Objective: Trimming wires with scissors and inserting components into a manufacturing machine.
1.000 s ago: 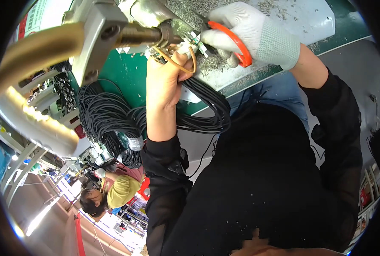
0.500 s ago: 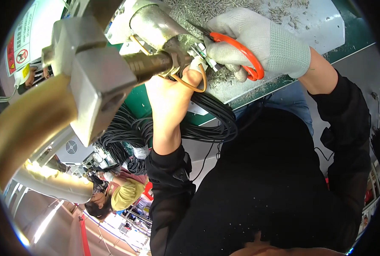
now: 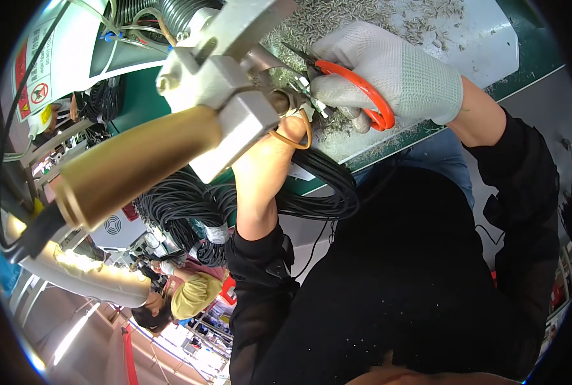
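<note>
Red-handled snips [image 3: 365, 82], one pair: in the right hand [image 3: 356, 70], gloved in white, fingers curled around the handles, dark blades pointing up-left in my view. Left hand [image 3: 291, 128], bare: mostly behind a metal fitting [image 3: 250, 115]; I cannot tell what its fingers pinch. Between the hands: one small green-and-white part [image 3: 318, 104]. Beside the left thumb: one orange wire loop [image 3: 309, 131]. Beyond: black cables [image 3: 321, 173], bundled; metal clippings [image 3: 327, 19], many, on a pale sheet [image 3: 494, 48]. Farther off, I see one co-worker [image 3: 196, 295] in yellow.
</note>
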`<move>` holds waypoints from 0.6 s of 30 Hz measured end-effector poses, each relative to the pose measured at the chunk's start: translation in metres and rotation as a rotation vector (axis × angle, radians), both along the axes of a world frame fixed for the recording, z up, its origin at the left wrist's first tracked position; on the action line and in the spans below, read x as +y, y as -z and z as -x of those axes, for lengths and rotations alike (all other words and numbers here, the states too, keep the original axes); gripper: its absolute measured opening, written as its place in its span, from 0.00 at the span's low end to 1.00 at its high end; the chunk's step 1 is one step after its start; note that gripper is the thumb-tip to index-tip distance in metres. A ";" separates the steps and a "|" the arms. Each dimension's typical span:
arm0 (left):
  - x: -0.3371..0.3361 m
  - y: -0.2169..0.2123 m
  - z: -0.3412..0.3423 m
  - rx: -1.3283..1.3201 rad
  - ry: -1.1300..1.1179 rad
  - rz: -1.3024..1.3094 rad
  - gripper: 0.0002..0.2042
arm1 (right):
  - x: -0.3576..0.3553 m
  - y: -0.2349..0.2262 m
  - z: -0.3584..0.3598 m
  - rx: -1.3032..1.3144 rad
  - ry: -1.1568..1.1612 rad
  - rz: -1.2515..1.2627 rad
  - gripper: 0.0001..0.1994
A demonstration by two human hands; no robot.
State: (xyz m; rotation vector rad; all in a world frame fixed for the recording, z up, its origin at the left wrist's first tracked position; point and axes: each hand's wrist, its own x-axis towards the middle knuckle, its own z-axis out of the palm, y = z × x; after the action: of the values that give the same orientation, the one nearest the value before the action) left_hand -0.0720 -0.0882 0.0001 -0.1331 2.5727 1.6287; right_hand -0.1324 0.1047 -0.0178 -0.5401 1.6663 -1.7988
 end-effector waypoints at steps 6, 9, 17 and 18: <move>-0.001 0.002 -0.002 -0.118 0.014 0.014 0.12 | 0.001 0.003 -0.005 0.000 0.005 -0.115 0.12; -0.005 0.009 -0.003 -0.046 0.048 -0.352 0.08 | 0.007 0.014 -0.019 0.372 0.262 -0.057 0.12; 0.000 -0.003 -0.075 -0.230 0.043 -1.008 0.15 | 0.063 -0.034 -0.070 0.755 0.378 -0.717 0.11; 0.011 -0.009 -0.080 -0.261 0.017 -1.006 0.16 | 0.055 -0.037 -0.078 0.755 0.375 -0.718 0.11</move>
State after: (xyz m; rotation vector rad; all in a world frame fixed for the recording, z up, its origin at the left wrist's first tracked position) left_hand 0.0079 -0.0770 0.0086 -0.2133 1.3343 2.4497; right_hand -0.0548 0.1599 0.0188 -0.6341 2.9049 -1.0978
